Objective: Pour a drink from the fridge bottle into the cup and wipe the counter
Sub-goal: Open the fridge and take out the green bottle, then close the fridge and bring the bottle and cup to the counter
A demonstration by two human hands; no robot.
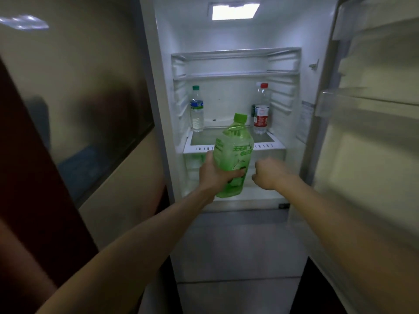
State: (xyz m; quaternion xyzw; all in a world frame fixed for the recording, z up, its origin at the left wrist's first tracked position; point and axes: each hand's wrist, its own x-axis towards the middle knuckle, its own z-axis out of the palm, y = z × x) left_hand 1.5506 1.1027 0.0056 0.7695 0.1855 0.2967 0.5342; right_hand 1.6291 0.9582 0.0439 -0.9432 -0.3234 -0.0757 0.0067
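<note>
I face an open fridge with its inside light on. My left hand grips a green bottle with a green cap, held nearly upright in front of the lower shelf. Fingers wrap round the bottle's lower half. My right hand hovers just right of the bottle with its fingers curled shut, holding nothing and not touching the bottle. No cup or counter is in view.
On the shelf stand a clear bottle with a green cap at the left and a clear bottle with a red cap at the right. The fridge door hangs open at right. A glossy cabinet front is at left.
</note>
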